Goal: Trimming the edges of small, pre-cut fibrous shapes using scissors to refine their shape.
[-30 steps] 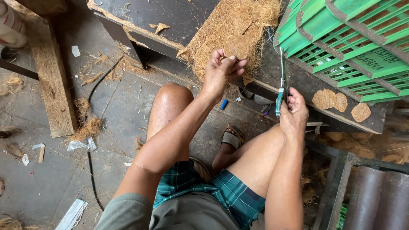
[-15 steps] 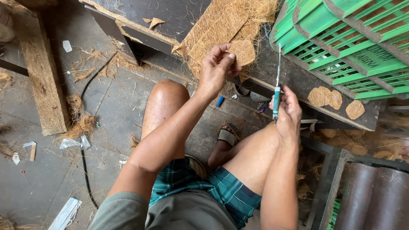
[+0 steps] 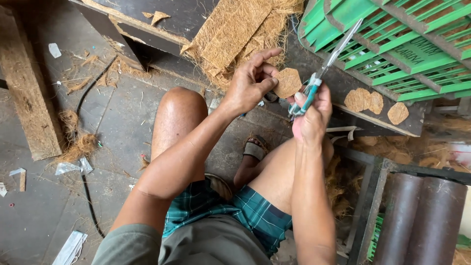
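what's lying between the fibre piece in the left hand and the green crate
In the head view, the scissors in the right hand cross that stretch, blades pointing up towards the green crate. The left hand holds the fibre piece just beside them.

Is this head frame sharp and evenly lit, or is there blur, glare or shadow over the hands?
Head view: soft, even daylight, no glare; left hand, fibre disc and right hand are sharp. The scissors show slight blur at the blade tips. Wide-lens bending shows at the green crate; the lower right corner is darker.
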